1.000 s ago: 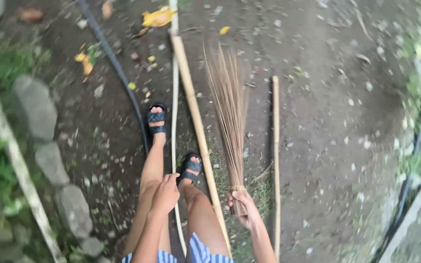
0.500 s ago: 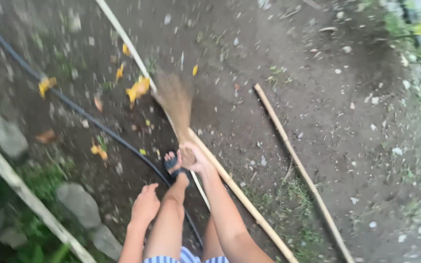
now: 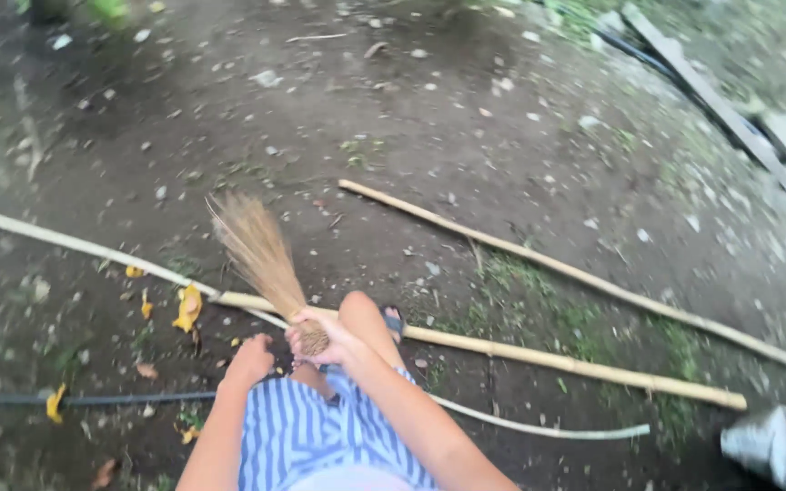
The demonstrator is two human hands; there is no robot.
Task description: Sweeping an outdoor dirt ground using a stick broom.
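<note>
broom (image 3: 261,250) in right hand (image 3: 320,338), bristles ahead-left over the dirt; left hand (image 3: 249,359) just left of it (on thigh); bamboo poles (image 3: 548,359) on ground ahead, right

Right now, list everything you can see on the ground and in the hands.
stick broom: one, tan, bristles up, base gripped in the right hand
bamboo poles: several, pale yellow, lying across the dirt
black hose: one, lower left
yellow leaves: a few, left of the broom
grey cloth: one, bottom right corner
striped shorts: blue and white
sandal: dark, on a foot
left hand: empty, on the thigh
right hand: closed round the broom
</note>
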